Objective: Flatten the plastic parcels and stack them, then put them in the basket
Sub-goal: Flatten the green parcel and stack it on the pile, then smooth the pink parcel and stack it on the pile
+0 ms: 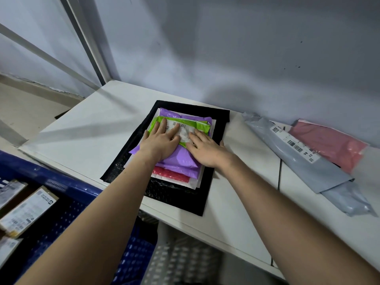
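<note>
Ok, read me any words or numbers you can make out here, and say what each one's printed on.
"86" and "03", printed upside down: white label on the grey parcel, beside its barcode.
Label on the green parcel, under both hands: barcodes visible, print too blurred to read.
Labels on the boxes in the blue basket: too small and blurred.

A white flat table (86, 128) stands against a pale grey painted wall (246, 48). A white metal frame post (90, 48) rises at the table's far left corner.

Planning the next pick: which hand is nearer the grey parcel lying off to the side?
Right. The right hand presses the stack's near-right side, closer to the grey parcel; the left hand rests flat on the green parcel, farther away.
</note>
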{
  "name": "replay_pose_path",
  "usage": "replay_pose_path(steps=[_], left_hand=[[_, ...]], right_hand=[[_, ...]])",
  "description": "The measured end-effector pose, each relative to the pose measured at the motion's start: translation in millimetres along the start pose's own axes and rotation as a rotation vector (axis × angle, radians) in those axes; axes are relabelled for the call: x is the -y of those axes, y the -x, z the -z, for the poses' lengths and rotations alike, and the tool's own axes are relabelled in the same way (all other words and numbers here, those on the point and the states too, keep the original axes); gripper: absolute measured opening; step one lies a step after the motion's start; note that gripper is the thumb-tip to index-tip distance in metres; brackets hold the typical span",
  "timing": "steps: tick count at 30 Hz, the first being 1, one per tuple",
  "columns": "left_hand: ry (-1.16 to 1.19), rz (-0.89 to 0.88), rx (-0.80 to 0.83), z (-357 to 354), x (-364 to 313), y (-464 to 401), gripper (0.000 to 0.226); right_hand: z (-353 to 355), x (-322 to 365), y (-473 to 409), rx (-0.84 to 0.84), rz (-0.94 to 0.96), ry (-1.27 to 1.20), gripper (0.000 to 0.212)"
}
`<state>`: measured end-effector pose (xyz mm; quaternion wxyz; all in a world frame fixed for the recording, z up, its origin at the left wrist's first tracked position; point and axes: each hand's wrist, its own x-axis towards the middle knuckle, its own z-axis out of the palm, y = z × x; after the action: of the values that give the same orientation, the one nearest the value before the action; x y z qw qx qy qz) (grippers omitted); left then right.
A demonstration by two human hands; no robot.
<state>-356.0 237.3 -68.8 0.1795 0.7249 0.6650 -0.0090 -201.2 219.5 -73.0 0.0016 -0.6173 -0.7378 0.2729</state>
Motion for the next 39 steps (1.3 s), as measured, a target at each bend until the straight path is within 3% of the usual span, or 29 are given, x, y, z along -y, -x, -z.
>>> replay_pose_path(steps=[5,9,19,24,28,36,39], left_hand=[[-0.002,-0.033,-0.263,4,-30,6,0.053],[0.071,-0.144,-0.394,-9,-78,16,0.059],[0.226,-0.386,-0.253,-48,-237,41,0.061],[0.259,-0.476,-0.166,-81,-295,56,0.060],[0.243,-0.490,-0.098,-106,-310,59,0.063],[0.263,-0.453,-0.127,-113,-315,52,0.058],[0.282,-0.437,-0.131,-115,-318,53,0.057]], right_hand=[[20,-36,21,-0.257,0.140,-0.078,0.048],[47,-91,54,-0.395,0.047,-0.036,0.045],[86,-210,153,-0.576,-0.306,-0.109,0.046],[69,-258,180,-0.620,-0.478,-0.327,0.019],[57,-276,188,-0.581,-0.516,-0.393,0.040],[58,-269,170,-0.511,-0.491,-0.451,0.048],[59,-265,161,-0.557,-0.512,-0.546,0.037]])
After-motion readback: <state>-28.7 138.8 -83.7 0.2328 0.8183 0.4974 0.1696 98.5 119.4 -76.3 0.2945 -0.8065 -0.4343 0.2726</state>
